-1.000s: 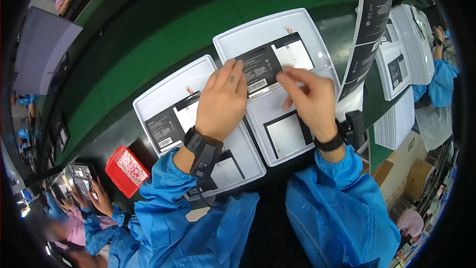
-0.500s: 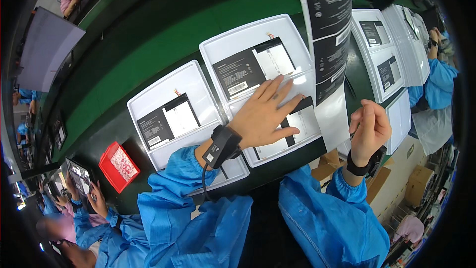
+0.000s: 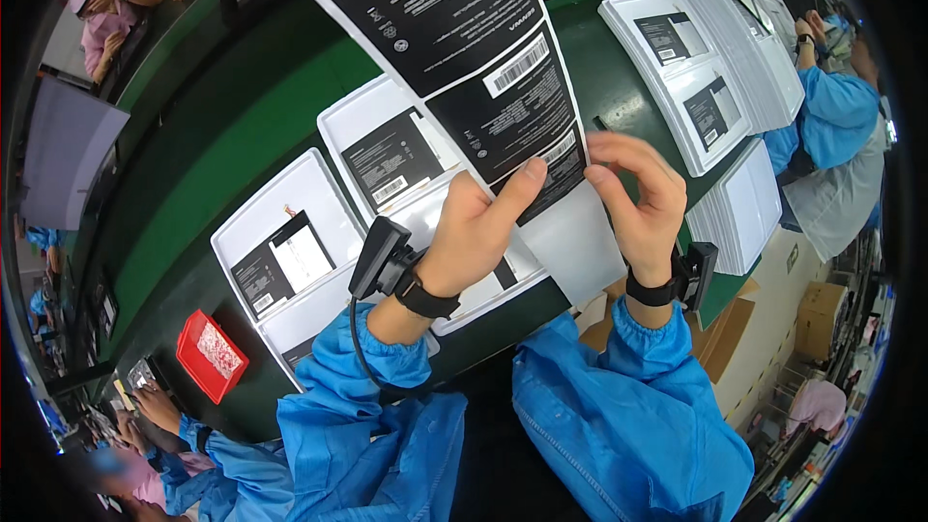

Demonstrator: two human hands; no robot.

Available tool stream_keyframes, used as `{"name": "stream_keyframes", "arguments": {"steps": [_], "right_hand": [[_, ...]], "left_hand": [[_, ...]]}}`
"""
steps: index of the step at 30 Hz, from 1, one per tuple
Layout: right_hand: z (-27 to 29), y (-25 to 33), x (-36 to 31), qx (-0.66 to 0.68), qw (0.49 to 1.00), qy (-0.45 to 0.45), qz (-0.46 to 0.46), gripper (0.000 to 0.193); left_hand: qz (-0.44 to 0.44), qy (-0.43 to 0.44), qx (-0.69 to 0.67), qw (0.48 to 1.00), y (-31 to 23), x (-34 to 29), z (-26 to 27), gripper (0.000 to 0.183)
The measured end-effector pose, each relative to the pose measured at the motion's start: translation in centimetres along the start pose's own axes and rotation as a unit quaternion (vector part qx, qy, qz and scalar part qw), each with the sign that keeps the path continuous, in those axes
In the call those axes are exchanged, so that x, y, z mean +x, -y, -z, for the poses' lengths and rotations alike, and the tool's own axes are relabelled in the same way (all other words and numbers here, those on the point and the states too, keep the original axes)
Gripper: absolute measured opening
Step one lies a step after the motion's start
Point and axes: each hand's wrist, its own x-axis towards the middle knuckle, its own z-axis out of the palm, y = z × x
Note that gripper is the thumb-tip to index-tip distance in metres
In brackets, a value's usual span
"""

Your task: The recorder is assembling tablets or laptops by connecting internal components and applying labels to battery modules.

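A long sheet of black printed labels (image 3: 454,34) on white backing hangs over the bench in front of me, its pale lower end (image 3: 570,237) curling toward my body. My left hand (image 3: 474,237) grips its left part, thumb pressed on the printed side. At the sheet's right edge my right hand (image 3: 640,198) pinches with thumb and bent forefinger. Partly behind the sheet lies a white tray (image 3: 362,101) with a flat black battery pack (image 3: 387,162). Left of it, another white tray (image 3: 317,191) bears a similar black-and-white pack (image 3: 261,278).
A red bin (image 3: 217,389) with small pale bits stands at the bench's left. On the right are a white tray with two packs (image 3: 667,39) and a tray stack (image 3: 739,217). Co-workers in blue sleeves (image 3: 831,87) sit at both sides. A cardboard box (image 3: 822,314) is on the floor.
My left hand has left the middle tray and now holds the label sheet. The sheet has swung left and tilted over the tray; my right hand has moved left to its edge.
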Motion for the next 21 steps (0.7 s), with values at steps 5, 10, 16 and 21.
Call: {"name": "stream_keyframes", "arguments": {"steps": [5,10,16,21], "right_hand": [[0.2,1.7,2.3,0.009,0.999,-0.008,0.042,0.020],[0.4,2.2,2.4,0.002,0.999,0.019,0.029,0.017],[1.6,3.5,2.7,0.051,0.994,0.092,-0.011,0.016],[2.7,5.3,3.3,0.030,0.986,0.161,0.034,0.017]], "left_hand": [[-0.025,0.014,0.049,0.998,-1.3,-0.6,-0.6,0.030],[-0.012,-0.010,-0.029,0.999,-2.3,-0.7,-1.2,0.032],[-0.112,0.016,0.102,0.988,-1.6,-1.4,-0.9,0.029],[-0.146,0.043,0.126,0.980,-1.7,-1.7,-0.9,0.027]]}}
